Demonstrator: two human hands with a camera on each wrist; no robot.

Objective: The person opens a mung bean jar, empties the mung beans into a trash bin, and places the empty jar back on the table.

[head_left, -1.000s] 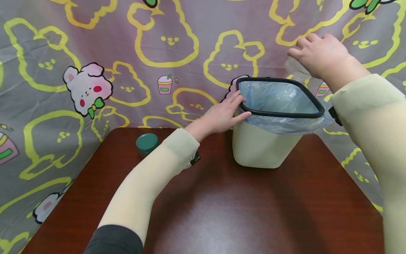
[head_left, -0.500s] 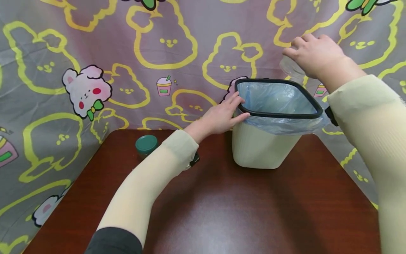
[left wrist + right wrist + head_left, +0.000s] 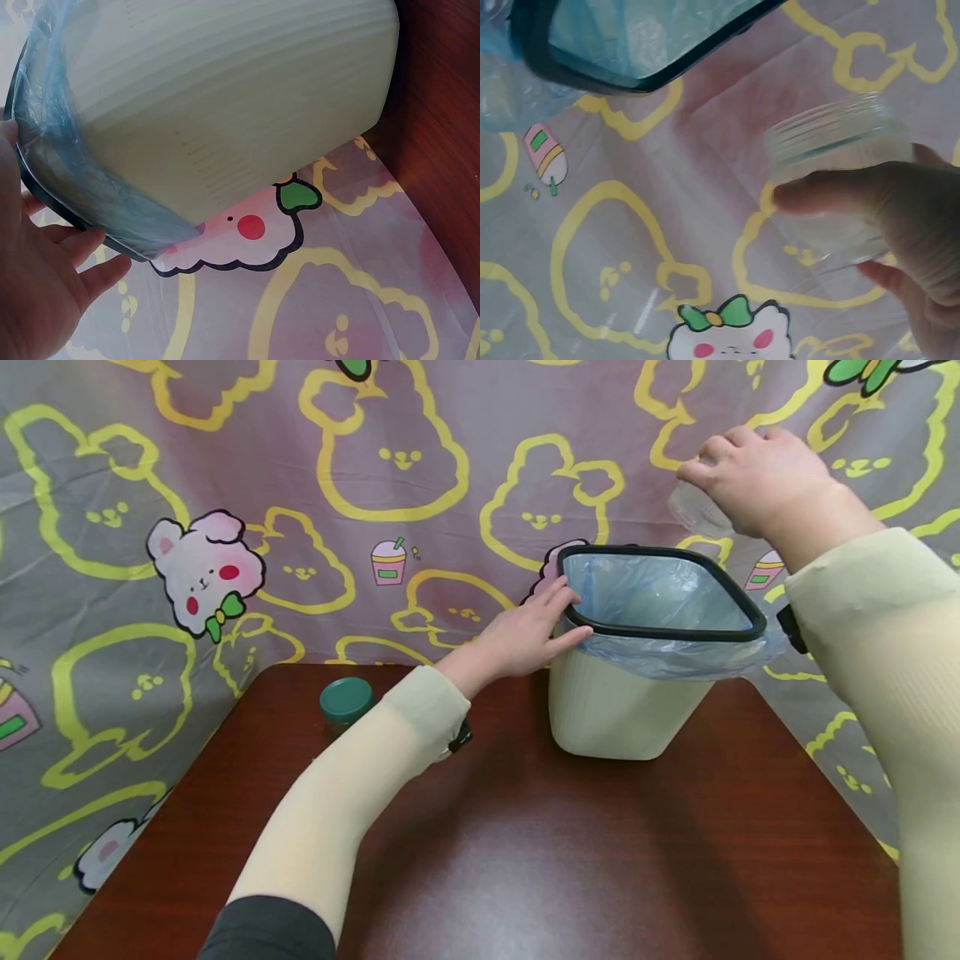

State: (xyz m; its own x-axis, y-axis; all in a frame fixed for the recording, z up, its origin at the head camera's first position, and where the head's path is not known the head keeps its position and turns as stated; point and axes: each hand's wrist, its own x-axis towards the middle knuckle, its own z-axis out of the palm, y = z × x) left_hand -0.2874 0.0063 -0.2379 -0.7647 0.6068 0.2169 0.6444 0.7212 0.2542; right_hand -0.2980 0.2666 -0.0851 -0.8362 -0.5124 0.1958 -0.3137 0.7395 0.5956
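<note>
My left hand [image 3: 517,631] holds the near-left corner of a cream trash can [image 3: 630,706], its fingers and thumb spread around the black rim [image 3: 667,632]. A thin blue bag [image 3: 660,589] lines the can and folds out below the rim. To the right, above rim height, my right hand [image 3: 761,477] grips a clear jar [image 3: 829,180] around its side. The jar is tipped, its threaded mouth [image 3: 825,124] pointing toward the can in the right wrist view. No lid is on it. In the head view the fingers hide much of the jar.
A second jar with a green lid [image 3: 347,697] stands at the back left of the brown table [image 3: 540,852], partly behind the left sleeve. Close behind the table hangs a printed cloth [image 3: 435,452] with yellow cartoon outlines. The can stands near the back right.
The right hand with the tipped jar shifts slightly left, then back right and a little up. The left hand stays on the can's rim, and the can stays in place.
</note>
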